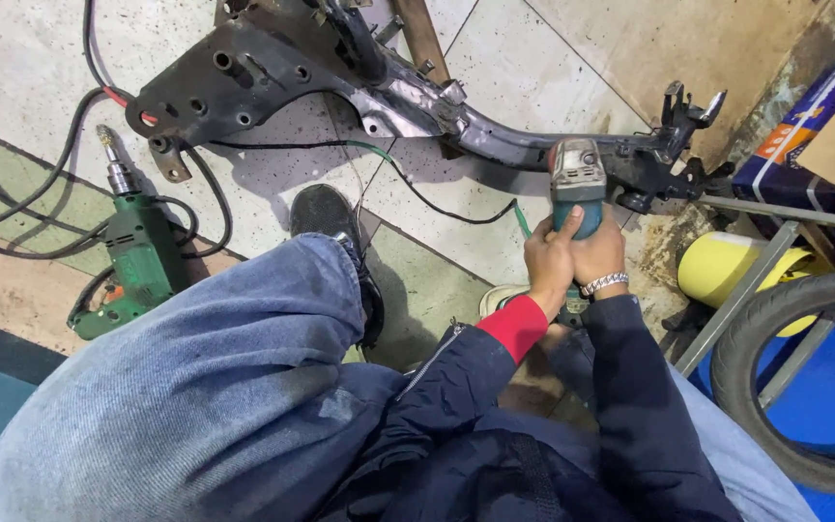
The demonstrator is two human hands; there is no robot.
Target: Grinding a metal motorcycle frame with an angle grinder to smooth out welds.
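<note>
Gripping a teal angle grinder right of centre in the frame, both hands are wrapped tight around its body: the left hand on the near side, the right hand, with a silver bracelet at the wrist, just beside it. The grinder's grey head touches a dark metal frame, a bare welded piece with bolt holes that runs from the upper left to the upper right.

Pale speckled tiles make up the floor, stained and rusty toward the right. A green electric drill lies at the left among looping black cables. A black shoe stands on the tiles at centre, below the frame. At the right edge sit a yellow roll, a black tyre over something blue, a grey metal bar and a blue and orange cardboard box.

Blue jeans and a dark jacket with a red cuff fill the lower frame, hiding the grinder's tail end and the floor beneath. Whether a disc is fitted cannot be made out. The frame's top is cut off by the upper edge.
</note>
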